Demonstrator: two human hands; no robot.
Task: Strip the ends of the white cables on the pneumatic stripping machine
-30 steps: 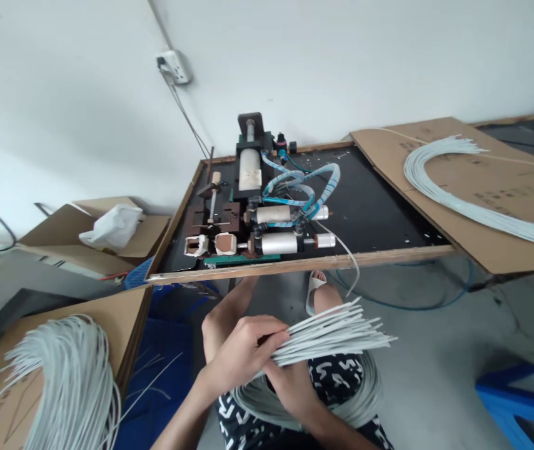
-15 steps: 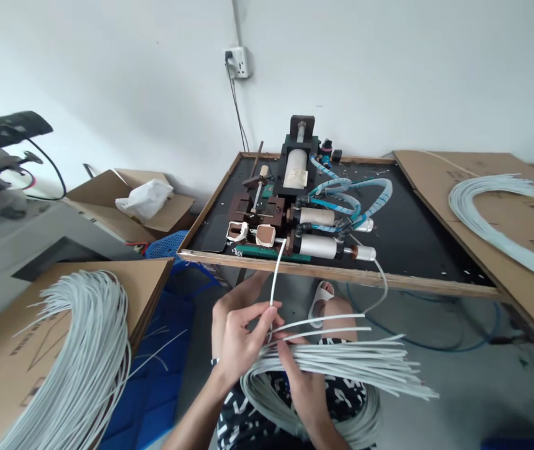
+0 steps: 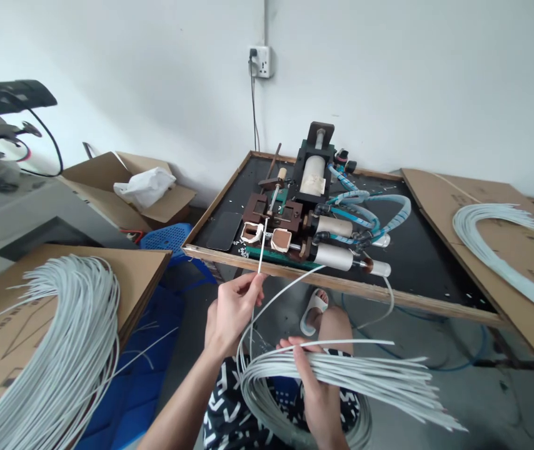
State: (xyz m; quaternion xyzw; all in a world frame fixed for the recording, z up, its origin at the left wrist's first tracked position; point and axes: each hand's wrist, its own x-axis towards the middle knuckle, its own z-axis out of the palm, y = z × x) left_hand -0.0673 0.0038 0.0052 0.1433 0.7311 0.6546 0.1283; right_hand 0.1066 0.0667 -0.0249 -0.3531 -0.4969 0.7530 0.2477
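Pinched in my left hand (image 3: 239,306) is a single white wire (image 3: 262,250). Its upper end reaches between the two white-edged jaw pads of a bench machine (image 3: 280,240). Below and to the right, my right hand (image 3: 311,387) is wrapped round a bundle of white wires (image 3: 370,372). The bundle's cut ends fan out to the right, and its coiled part hangs over my lap. One wire lies a little apart above the bundle, by my right fingertips. Another wire curves up from the bundle to the table's front edge.
The machine stands on a black table with a wooden rim (image 3: 342,287), beside a dark flat phone-like slab (image 3: 224,231). Blue-and-clear air hoses (image 3: 398,215) loop at its right. More wire bundles lie on cardboard at left (image 3: 89,312) and right (image 3: 483,250). An open carton (image 3: 107,187) stands behind a blue stool.
My left hand has moved slightly left and up, bringing the wire's end between the jaw pads. The right hand stays on the bundle, slightly lower. The camera view has shifted a little.
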